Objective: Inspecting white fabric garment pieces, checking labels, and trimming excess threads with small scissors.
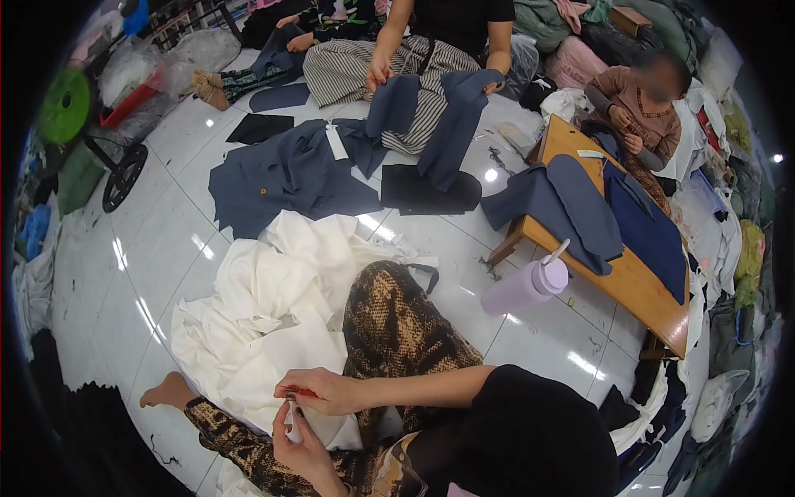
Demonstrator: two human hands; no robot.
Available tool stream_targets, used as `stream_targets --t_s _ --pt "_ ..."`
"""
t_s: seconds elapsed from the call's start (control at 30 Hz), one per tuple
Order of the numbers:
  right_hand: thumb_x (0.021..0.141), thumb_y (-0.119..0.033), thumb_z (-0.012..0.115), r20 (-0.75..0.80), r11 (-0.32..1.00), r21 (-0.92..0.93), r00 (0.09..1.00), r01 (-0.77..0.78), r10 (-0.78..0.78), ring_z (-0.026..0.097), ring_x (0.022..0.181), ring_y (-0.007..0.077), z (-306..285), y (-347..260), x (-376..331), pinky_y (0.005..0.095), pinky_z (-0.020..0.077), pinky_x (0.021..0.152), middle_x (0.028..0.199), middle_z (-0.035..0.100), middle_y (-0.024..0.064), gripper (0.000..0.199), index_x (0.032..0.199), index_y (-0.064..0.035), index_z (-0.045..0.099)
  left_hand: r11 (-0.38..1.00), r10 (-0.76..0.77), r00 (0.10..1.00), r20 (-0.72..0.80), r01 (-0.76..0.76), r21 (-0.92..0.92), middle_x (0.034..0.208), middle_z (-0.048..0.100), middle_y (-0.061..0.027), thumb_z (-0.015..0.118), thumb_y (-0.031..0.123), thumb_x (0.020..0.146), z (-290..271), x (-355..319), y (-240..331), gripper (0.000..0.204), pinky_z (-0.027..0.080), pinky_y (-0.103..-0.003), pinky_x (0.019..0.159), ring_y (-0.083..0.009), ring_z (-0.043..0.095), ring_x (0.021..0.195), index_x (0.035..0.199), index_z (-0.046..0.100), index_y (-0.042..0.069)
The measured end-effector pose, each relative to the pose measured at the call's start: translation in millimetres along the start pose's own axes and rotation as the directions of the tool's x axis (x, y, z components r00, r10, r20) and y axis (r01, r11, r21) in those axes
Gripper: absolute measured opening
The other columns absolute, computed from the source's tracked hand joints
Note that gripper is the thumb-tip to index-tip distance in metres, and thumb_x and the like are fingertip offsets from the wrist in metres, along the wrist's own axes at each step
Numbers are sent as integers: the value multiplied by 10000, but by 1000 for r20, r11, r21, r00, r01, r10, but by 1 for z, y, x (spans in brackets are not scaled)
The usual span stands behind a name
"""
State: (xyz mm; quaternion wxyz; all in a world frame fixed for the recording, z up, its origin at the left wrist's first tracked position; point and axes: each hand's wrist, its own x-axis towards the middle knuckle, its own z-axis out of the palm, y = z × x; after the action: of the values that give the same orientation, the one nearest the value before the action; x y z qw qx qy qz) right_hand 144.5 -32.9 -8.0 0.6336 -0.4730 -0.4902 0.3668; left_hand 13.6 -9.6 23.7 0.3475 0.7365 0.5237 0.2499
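Observation:
White fabric (277, 286) lies in a loose, crumpled heap over the floor and against my bent leg in patterned trousers. Over its near end my two hands meet, fingertips almost touching. My right hand (327, 391) is closed in a pinch, with a small red thing (306, 393) showing at its fingers, its kind too small to tell. My left hand (302, 455), below it, pinches a narrow fold of the white fabric between thumb and fingers. What lies between the fingertips is partly hidden.
A lilac bottle (526, 286) stands to the right, beside a low wooden table (662, 306) bearing dark blue cloth pieces. Ahead lie a dark blue garment (290, 178) and a black panel (426, 190). Co-workers sit beyond; one holds blue cloth (451, 124). Fabric piles line the right side.

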Motion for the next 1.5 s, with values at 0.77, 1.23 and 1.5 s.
stream_targets --t_s 0.77,1.23,1.5 --pt "698 27 524 71 979 -179 994 94 -83 548 773 314 -1 12 -5 379 432 654 866 520 129 249 943 -6 496 986 159 987 -2 -159 -42 780 545 -73 563 60 831 1 6 -13 109 390 -262 724 -145 481 741 800 540 -41" --pt "732 -122 593 -489 611 -670 870 -421 63 609 691 263 -124 -46 -25 338 489 629 775 623 96 185 916 -108 583 997 76 840 538 -59 -49 655 572 -86 577 68 791 39 20 -68 93 409 -274 612 -147 514 621 796 566 -24" --pt "759 -256 606 -882 43 -363 329 -931 -337 605 647 236 -332 -203 -166 333 478 602 703 611 125 183 820 -87 640 992 74 819 569 -120 45 604 547 -132 590 80 775 50 19 -80 94 382 -308 518 -182 448 508 758 553 -5"
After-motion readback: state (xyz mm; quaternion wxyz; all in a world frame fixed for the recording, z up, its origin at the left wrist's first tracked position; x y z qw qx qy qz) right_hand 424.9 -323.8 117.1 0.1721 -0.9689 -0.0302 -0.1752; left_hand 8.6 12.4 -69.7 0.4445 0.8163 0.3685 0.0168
